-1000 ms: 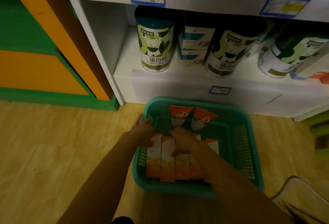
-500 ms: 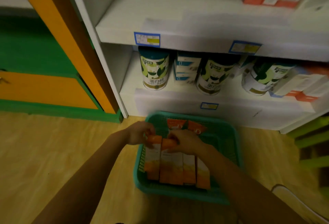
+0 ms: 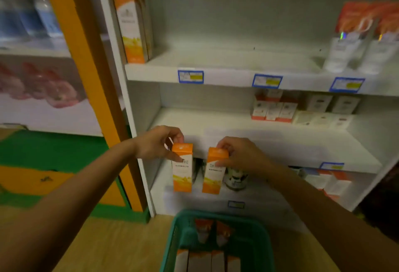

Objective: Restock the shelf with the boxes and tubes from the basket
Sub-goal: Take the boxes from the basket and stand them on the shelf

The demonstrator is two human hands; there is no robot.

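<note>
My left hand pinches the top of an upright orange-and-white box. Beside it my right hand grips the top of a second such box, slightly tilted. Both boxes hang in the air in front of the white shelf unit, above the green basket on the floor. In the basket lie several more boxes and two orange-capped tubes. Matching boxes stand at the left end of the upper shelf, with matching tubes at its right end.
Small white and orange cartons sit at the right of the middle shelf. Cans stand on the lowest shelf behind the held boxes. An orange post and a green and orange cabinet flank the shelf on the left. The floor is wood.
Both hands have each lifted a box out of the basket and up toward the shelves. The view has tilted upward, showing higher shelves.
</note>
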